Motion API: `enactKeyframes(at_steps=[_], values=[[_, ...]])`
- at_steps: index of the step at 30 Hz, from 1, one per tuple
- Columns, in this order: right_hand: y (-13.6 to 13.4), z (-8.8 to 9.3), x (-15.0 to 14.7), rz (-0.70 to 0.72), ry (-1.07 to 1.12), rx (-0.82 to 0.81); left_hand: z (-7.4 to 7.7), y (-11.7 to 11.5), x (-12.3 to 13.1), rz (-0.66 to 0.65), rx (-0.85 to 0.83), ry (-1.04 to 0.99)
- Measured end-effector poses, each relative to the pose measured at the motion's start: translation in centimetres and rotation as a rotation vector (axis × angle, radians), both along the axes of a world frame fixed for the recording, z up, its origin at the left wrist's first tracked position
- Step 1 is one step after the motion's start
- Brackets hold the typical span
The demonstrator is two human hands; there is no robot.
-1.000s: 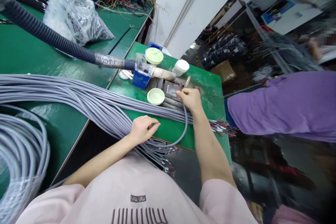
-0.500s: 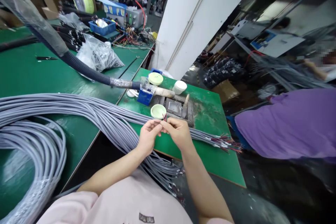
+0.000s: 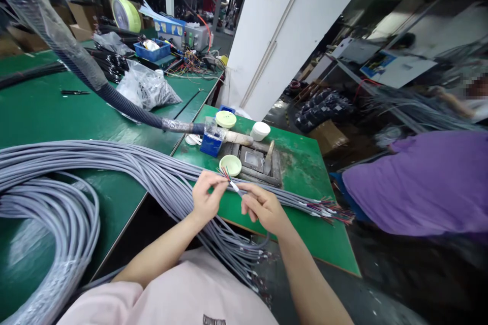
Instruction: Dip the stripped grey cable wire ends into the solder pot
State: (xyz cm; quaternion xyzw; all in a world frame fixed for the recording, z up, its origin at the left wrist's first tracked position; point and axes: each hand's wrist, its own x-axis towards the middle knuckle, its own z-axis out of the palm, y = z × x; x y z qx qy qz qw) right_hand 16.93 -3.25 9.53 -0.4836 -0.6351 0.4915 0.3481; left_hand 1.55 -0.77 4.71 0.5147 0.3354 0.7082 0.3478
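Observation:
My right hand (image 3: pixel 262 207) pinches the end of one grey cable (image 3: pixel 237 190), whose thin coloured wires fan out at the tip. My left hand (image 3: pixel 206 194) has its fingertips on those coloured wire ends. Both hands hover over the near edge of the small green table (image 3: pixel 305 162). Just beyond them sit a metal solder pot (image 3: pixel 253 158) and a pale green round dish (image 3: pixel 230 164). A thick bundle of grey cables (image 3: pixel 125 167) runs under my hands, its stripped ends (image 3: pixel 328 209) lying to the right.
A black corrugated hose (image 3: pixel 114 96) ends over the pot beside a blue box (image 3: pixel 211 143). Two white and green lidded jars (image 3: pixel 261 130) stand behind. A coil of grey cable (image 3: pixel 49 223) lies at left. A person in purple (image 3: pixel 415 183) stands right.
My right hand pulled the cable end back from the solder pot toward me. My left hand left the bundle and came up to the wire tips. The view tilted upward.

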Motion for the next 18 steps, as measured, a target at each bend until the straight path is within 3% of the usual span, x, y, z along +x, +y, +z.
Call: enactKeyframes(at_steps=[2,3,5,7,11,14,18], values=[[-0.9,-0.6,0.0,-0.009,0.071,-0.046,0.0,0.0,-0.4,-0.020,0.214,0.183],[-1.3,-0.8,-0.1,-0.041,0.112,-0.061,0.0,-0.1,-0.4,-0.026,0.241,0.201],[-1.9,-1.2,-0.5,-0.131,0.179,-0.077,-0.1,-0.2,-0.1,-0.031,0.130,0.094],[-2.4,-1.4,-0.9,-0.216,0.210,-0.087,-0.3,-0.5,0.5,-0.109,-0.107,-0.076],[-3.0,-1.8,-1.3,-0.263,0.217,-0.111,-0.7,-1.5,1.2,-0.519,-0.460,-0.210],[-2.9,-2.0,-0.8,-0.228,0.169,-0.064,-0.7,-2.0,1.3,-0.681,-0.527,-0.258],[-1.9,-0.7,0.8,-0.340,-0.046,0.212,-0.6,-2.4,1.0,-0.704,-0.496,-0.187]])
